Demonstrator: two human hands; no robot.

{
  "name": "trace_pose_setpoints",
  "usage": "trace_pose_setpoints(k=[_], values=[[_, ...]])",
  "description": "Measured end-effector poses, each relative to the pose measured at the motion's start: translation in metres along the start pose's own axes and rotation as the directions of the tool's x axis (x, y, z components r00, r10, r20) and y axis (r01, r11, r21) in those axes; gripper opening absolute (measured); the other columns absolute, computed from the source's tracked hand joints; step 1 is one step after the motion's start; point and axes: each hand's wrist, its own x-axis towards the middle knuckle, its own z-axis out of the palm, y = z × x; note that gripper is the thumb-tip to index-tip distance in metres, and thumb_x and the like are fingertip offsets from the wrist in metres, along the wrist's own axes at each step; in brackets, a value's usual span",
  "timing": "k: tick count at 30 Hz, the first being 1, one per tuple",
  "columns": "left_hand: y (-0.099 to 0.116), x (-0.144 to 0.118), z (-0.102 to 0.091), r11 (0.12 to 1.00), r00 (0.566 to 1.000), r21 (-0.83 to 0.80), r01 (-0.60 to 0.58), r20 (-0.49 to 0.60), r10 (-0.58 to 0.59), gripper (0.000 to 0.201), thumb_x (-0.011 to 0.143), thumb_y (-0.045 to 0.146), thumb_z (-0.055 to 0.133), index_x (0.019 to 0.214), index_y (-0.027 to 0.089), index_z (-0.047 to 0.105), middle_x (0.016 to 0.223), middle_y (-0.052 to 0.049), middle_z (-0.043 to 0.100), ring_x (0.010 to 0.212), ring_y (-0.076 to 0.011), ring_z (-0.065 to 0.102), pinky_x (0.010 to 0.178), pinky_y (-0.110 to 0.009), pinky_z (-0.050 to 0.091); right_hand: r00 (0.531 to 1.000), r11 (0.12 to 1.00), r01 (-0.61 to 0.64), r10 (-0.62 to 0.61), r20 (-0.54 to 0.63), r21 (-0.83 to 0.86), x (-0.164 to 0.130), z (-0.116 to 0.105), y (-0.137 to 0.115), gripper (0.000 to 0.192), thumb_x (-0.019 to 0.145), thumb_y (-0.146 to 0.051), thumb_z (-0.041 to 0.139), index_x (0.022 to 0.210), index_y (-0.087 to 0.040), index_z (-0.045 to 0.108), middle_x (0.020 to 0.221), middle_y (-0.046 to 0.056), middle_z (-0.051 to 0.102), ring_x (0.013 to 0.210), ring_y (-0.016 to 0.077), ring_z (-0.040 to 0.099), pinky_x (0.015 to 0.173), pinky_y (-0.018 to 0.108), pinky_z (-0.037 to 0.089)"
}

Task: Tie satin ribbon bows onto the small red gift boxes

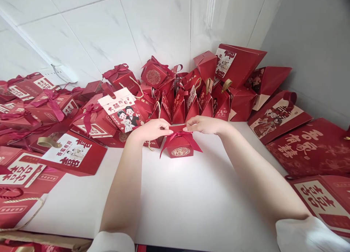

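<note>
Left edge of the white surface (191, 193) is buried in red gift boxes (51, 104). Mid-surface, left hand (153, 129) and right hand (205, 124) pinch the top of a small red ribboned box (179, 148). Red paper bags (314, 146) crowd the right edge.

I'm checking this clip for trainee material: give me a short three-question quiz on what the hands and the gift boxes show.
1. True or false: both hands touch the top of the small red box on the white table.
2. What hangs down over the front of that box: A) a gold rope, B) a red ribbon, C) a paper tag?
3. Which hand is nearer the box with the cartoon couple?

Key
1. True: the left hand and the right hand pinch its top edge.
2. B.
3. The left hand.
</note>
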Motion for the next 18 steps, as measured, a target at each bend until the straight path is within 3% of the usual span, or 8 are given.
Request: trace_pose_setpoints(k=[5, 11, 15, 18], values=[[-0.001, 0.0, 0.0, 1.0, 0.999, 0.007, -0.024, 0.025, 0.024, 0.043, 0.086, 0.051, 0.052, 0.06, 0.017, 0.048, 0.121, -0.001, 0.062, 0.1, -0.0192, 0.061, 0.091, -0.033, 0.041, 1.0, 0.999, 0.012, -0.012, 0.001, -0.046, 0.004, -0.001, 0.006, 0.045, 0.082, -0.056, 0.061, 0.066, -0.019, 0.041, 0.067, -0.004, 0.03, 0.062, 0.012, 0.026, 0.058, 0.027, 0.021], [0.006, -0.006, -0.005, 0.995, 0.996, 0.022, -0.093, -0.009, 0.093, 0.039, 0.087, 0.047, 0.052, 0.061, 0.018, 0.055, 0.133, 0.001, 0.058, 0.109, -0.0202, 0.059, 0.094, -0.034, 0.041, 0.995, 0.99, 0.092, -0.095, -0.021, -0.11, 0.003, -0.004, 0.006, 0.041, 0.085, -0.056, 0.059, 0.07, -0.018, 0.051, 0.085, 0.0, 0.046, 0.075, 0.0149, 0.042, 0.066, 0.027, 0.031], [0.008, -0.006, -0.005, 0.993, 0.994, 0.037, -0.108, 0.003, 0.108, 0.038, 0.087, 0.045, 0.052, 0.06, 0.018, 0.054, 0.133, 0.0, 0.058, 0.109, -0.0205, 0.059, 0.094, -0.036, 0.04, 0.996, 0.989, 0.085, -0.088, -0.019, -0.122, 0.001, -0.007, 0.005, 0.039, 0.084, -0.056, 0.06, 0.074, -0.019, 0.057, 0.097, 0.002, 0.049, 0.081, 0.0169, 0.048, 0.072, 0.028, 0.036], [0.007, -0.004, -0.001, 0.994, 0.995, 0.047, -0.097, 0.011, 0.096, 0.041, 0.087, 0.045, 0.051, 0.058, 0.017, 0.048, 0.124, -0.001, 0.061, 0.1, -0.0193, 0.06, 0.09, -0.035, 0.041, 0.997, 0.989, 0.081, -0.081, 0.005, -0.127, 0.001, -0.01, 0.009, 0.039, 0.083, -0.056, 0.062, 0.072, -0.019, 0.058, 0.089, 0.001, 0.05, 0.076, 0.0165, 0.047, 0.069, 0.028, 0.036]])
